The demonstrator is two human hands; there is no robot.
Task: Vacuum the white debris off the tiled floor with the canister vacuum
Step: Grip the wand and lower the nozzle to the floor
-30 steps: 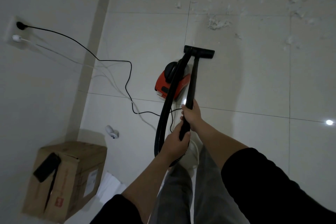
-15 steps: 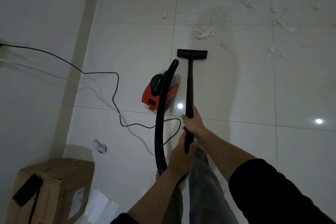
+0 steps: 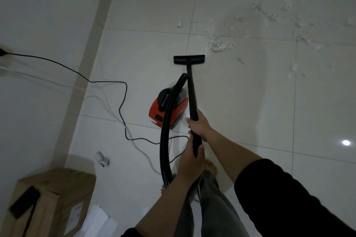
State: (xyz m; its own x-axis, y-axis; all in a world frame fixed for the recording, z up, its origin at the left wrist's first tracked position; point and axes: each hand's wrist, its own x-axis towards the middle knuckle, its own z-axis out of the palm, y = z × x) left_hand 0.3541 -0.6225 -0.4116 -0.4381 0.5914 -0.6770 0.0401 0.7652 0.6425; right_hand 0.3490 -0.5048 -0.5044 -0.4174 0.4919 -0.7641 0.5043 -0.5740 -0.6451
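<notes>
Both hands, right hand (image 3: 199, 124) above left hand (image 3: 189, 159), grip the wand (image 3: 191, 90); power cord (image 3: 123, 90) underfoot could snag, jerking the canister (image 3: 169, 109).

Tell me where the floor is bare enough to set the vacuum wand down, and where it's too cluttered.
Bare floor lies right of the wand, between it and the light reflection, below the white debris. Another bare patch lies above the nozzle, left of the scraps. Crowded: left of the red vacuum, where the black cord and white cables loop, and by the cardboard box.
</notes>
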